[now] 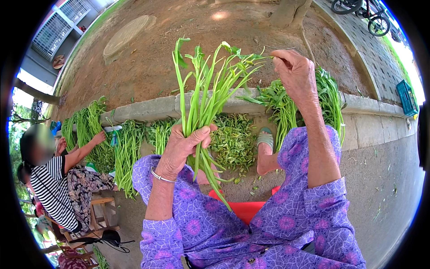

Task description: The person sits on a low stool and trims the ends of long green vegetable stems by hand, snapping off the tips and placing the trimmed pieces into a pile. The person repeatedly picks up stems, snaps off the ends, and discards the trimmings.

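My left hand (pixel 188 143) grips a loose bunch of long green leafy-vegetable stems (pixel 203 97), fanned out above the fist with the cut ends hanging over my lap. At the bunch's upper right, my right hand (pixel 294 69) pinches the tip of one stem between thumb and fingers. That stem still reaches back into the bunch. Below the bunch, a pile of plucked leaves (pixel 233 141) lies on the ground between my feet. Beyond my right knee, more bundles of greens (pixel 282 107) lean on a concrete kerb (pixel 144 110).
Several heaps of greens (pixel 127 148) line the kerb to the left. A person in a striped shirt (pixel 50 178) sits there with hands on greens. Bare soil (pixel 161 67) and a tree trunk (pixel 290 13) lie beyond the kerb. A blue-green crate (pixel 407 98) stands at far right.
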The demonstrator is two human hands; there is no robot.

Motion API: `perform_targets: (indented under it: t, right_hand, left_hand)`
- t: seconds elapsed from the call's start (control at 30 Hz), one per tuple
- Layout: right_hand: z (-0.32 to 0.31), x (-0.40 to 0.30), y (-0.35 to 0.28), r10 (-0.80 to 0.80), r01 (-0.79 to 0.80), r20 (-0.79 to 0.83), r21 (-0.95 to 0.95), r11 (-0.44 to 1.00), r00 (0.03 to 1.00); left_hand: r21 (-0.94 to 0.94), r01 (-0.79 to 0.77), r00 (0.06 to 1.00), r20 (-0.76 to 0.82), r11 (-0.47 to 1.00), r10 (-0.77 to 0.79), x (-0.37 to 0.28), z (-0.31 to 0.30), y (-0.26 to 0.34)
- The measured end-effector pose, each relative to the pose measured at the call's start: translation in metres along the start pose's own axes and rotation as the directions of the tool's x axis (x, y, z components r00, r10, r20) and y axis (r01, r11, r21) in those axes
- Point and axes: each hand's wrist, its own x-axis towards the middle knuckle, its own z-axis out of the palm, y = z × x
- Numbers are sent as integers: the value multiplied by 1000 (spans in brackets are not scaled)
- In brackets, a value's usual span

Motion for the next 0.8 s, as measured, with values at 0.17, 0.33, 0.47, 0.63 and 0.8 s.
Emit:
perform_targets:
  t: [0.17,0.33,0.47,0.63,0.8]
  right_hand:
    - [1,0,1,-14,10,-45,-92,996,999]
    - [1,3,7,-118,102,-87,-169,980,989]
    - [4,3,3,-22,6,-149,-103,995,989]
    - [-6,10,6,249,-217,-168,188,958,954]
    - [-7,1,-6,144,-126,-80,198,972,986]
  left_hand:
    - [-14,-11,1000,6,1000,11,-1,0,-1]
    - [-11,0,1000,-3,1000,0,-1,1,1]
    - [-16,4,1000,1,1000,-4,0,0,0]
    - [-17,0,1000,-8,1000,0,-1,0,-1]
    - [-1,-10,1000,-14,1000,10,-1,-1,-2]
